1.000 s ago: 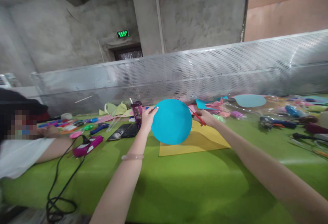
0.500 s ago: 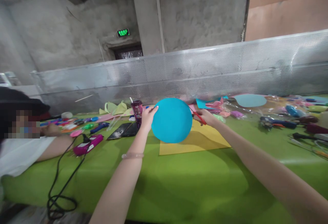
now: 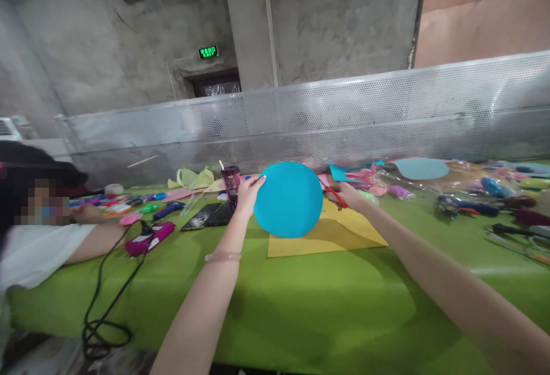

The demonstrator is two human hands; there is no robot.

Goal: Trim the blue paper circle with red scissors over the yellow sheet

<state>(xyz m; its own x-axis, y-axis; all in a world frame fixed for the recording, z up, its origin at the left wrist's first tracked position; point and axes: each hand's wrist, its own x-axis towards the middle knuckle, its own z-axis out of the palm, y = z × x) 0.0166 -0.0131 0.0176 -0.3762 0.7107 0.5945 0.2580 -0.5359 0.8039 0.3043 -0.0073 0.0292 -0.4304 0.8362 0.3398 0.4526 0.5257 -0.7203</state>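
Note:
My left hand point(image 3: 248, 196) pinches the left edge of a round blue paper disc point(image 3: 287, 199) and holds it upright above the green table point(image 3: 309, 295). At the disc's right edge, my right hand point(image 3: 350, 196) grips red-handled scissors point(image 3: 333, 193). A yellow sheet point(image 3: 339, 232) lies flat on the table just beneath and behind the disc.
A purple cup point(image 3: 231, 183), two dark phones point(image 3: 208, 215) and a pink tool with a black cord point(image 3: 148, 239) lie to the left. Another person in a white sleeve point(image 3: 34, 249) sits at far left. Craft scraps and tools point(image 3: 468, 189) crowd the right. A perforated metal barrier point(image 3: 344, 117) backs the table.
The disc and both hands have risen very slightly; the view shifted a little. Otherwise the grip on the disc and scissors is the same.

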